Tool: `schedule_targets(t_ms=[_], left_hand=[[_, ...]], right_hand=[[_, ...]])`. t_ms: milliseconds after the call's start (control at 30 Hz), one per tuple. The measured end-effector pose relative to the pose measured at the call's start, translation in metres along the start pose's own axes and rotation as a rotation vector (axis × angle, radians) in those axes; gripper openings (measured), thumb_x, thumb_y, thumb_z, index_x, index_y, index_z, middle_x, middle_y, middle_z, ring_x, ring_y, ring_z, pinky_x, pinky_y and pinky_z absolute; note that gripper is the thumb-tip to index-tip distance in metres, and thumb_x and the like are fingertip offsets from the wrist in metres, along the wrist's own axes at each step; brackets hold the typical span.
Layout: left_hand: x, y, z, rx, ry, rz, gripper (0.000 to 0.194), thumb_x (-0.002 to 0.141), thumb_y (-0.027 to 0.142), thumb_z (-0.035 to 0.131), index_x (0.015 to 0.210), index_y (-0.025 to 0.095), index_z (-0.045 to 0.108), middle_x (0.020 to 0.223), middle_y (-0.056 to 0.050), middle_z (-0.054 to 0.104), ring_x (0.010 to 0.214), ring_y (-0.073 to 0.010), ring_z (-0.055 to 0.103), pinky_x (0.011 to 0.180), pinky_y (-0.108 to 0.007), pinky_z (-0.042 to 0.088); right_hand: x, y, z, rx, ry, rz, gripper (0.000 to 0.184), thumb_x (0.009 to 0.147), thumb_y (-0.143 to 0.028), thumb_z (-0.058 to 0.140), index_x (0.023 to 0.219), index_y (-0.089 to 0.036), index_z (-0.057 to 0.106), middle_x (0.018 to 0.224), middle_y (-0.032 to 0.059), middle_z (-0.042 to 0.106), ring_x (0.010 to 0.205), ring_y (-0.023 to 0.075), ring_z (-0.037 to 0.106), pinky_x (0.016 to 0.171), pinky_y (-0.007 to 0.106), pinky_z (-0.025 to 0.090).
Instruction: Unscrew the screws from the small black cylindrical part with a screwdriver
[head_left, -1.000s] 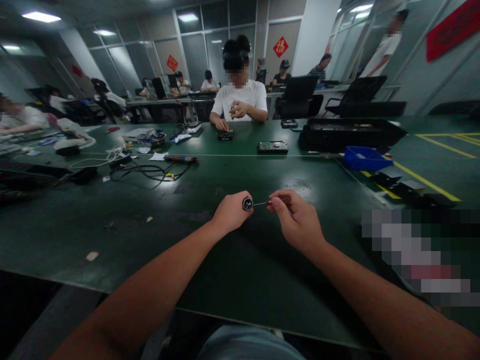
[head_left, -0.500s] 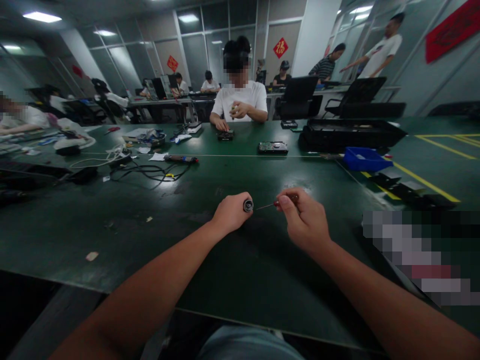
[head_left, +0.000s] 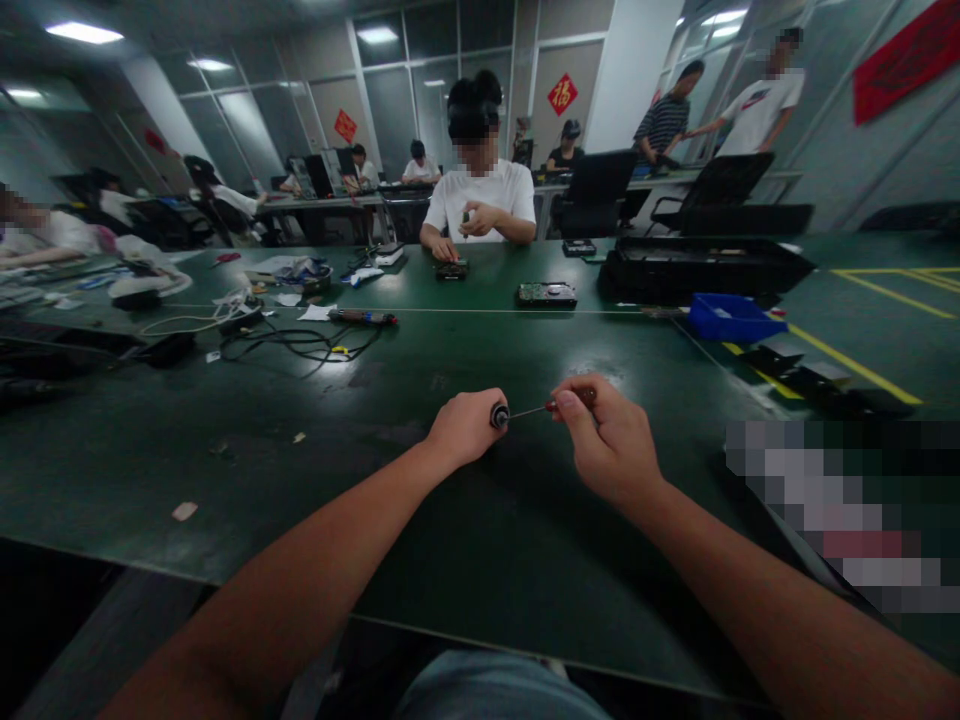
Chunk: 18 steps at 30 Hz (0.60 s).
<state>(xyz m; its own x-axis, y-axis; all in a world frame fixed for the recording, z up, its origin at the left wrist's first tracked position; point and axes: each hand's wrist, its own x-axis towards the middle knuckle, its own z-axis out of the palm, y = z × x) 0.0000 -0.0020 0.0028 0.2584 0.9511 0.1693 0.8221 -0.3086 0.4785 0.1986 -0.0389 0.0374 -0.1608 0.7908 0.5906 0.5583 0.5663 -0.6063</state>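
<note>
Gripping a small dark cylindrical part (head_left: pixel 499 415): left hand (head_left: pixel 466 425), centre of the frame, fingers curled round it, over the green bench (head_left: pixel 480 560). Right hand (head_left: pixel 611 440), just right of centre, pinches a thin screwdriver-like tool (head_left: pixel 553 406) by its reddish-brown handle. Changes: compared with a second ago, right hand sits farther right, more shaft showing; compared with half a second ago, the part's round end has turned toward the tool. Likely meaning: shaft and end are now better lined up with each other. Tip appears at or just beside that end; contact, cannot tell. Pose: forearms slant in from the lower left and lower right, back of the left hand up, right thumb on the near side of the handle.
</note>
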Motion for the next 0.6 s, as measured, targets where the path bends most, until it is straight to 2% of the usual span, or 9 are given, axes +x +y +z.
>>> schedule_targets(t_ms=[267, 467, 533, 600], left_hand=[[0.0008, -0.0016, 0.0006, -0.009, -0.011, -0.011, 0.009, 0.081, 0.021, 0.068, 0.089, 0.025, 0.066, 0.082, -0.002, 0.070, 0.074, -0.0195, 0.063, 0.063, -0.028, 0.039], [0.0016, -0.0041, 0.0006, -0.041, 0.008, -0.004, 0.008, 0.081, 0.020, 0.067, 0.088, 0.025, 0.065, 0.081, -0.001, 0.069, 0.073, -0.0186, 0.062, 0.062, -0.027, 0.038], [0.0016, -0.0046, 0.0009, -0.043, 0.014, 0.005, 0.008, 0.081, 0.020, 0.066, 0.088, 0.024, 0.065, 0.081, -0.001, 0.069, 0.074, -0.0185, 0.062, 0.062, -0.027, 0.037], [0.0015, -0.0050, 0.0014, -0.036, 0.022, 0.009, 0.009, 0.080, 0.020, 0.066, 0.088, 0.025, 0.065, 0.080, -0.001, 0.069, 0.074, -0.0187, 0.062, 0.062, -0.027, 0.036]], right_hand=[[0.0046, 0.0003, -0.0017, -0.128, 0.008, 0.039, 0.023, 0.098, -0.037, 0.047, 0.091, -0.021, 0.061, 0.072, 0.0032, 0.069, 0.066, 0.0194, 0.066, 0.062, 0.032, 0.044], [0.0058, 0.0011, -0.0031, -0.153, 0.047, -0.010, 0.024, 0.100, -0.037, 0.045, 0.093, -0.020, 0.060, 0.083, 0.0069, 0.069, 0.078, 0.0217, 0.066, 0.070, 0.034, 0.045], [0.0065, 0.0010, -0.0028, -0.154, -0.014, -0.032, 0.022, 0.100, -0.035, 0.044, 0.094, -0.020, 0.059, 0.083, 0.0070, 0.068, 0.077, 0.0212, 0.064, 0.070, 0.034, 0.045], [0.0067, 0.0012, -0.0009, -0.163, -0.133, -0.030, 0.019, 0.099, -0.030, 0.043, 0.099, -0.020, 0.059, 0.081, 0.0056, 0.067, 0.073, 0.0198, 0.063, 0.066, 0.033, 0.044]])
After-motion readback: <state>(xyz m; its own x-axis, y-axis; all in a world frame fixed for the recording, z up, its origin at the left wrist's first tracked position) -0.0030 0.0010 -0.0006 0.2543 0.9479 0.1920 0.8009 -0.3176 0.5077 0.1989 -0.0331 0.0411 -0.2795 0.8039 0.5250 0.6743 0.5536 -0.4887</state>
